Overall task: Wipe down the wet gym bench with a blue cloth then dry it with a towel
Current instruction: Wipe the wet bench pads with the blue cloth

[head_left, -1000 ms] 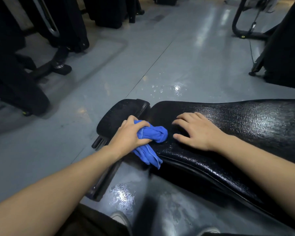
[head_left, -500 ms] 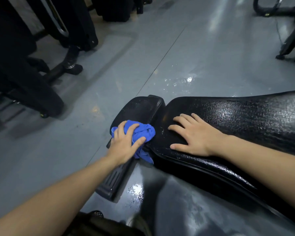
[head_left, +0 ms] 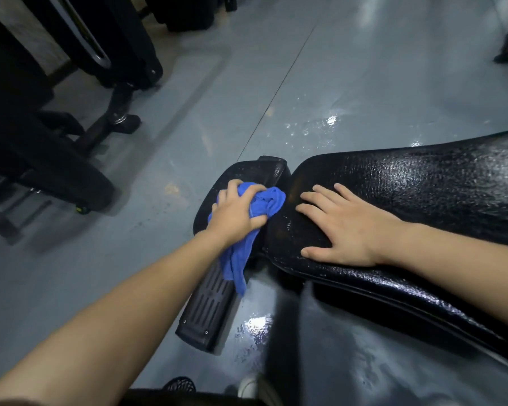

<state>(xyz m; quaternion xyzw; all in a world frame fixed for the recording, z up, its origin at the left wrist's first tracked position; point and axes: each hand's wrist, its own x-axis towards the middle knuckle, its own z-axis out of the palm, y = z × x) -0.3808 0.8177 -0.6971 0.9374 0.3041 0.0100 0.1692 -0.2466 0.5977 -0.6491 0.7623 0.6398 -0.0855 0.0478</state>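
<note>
Left hand (head_left: 238, 213) has its grip curled tight around a bunched blue cloth (head_left: 269, 200), pressing it down at the gap between the small seat pad (head_left: 247, 171) and the long back pad (head_left: 408, 183) of the bench, with a loose tail of cloth hanging off the near edge over the slotted frame bar (head_left: 208, 306). Right hand (head_left: 346, 227) lies flat with fingers spread on the back pad, just right of the cloth, holding nothing. The cloth looks soft, light and probably soggy by now, so I'd say wadding it in the fist like this is the way to go; that dangling tail could snag in the frame slots though. The vinyl is textured and shiny with water, likely slick, so the flat hand could slide if you lean on it. The pad itself looks firm and takes pressure fine. Around it: wet patches on the grey floor (head_left: 320, 127) far of the bench and near the bar, so watch your footing. Black machines (head_left: 56, 142) sit well off to the left, not in the way. A shoe (head_left: 248, 388) shows at the bottom. No towel in sight.
</note>
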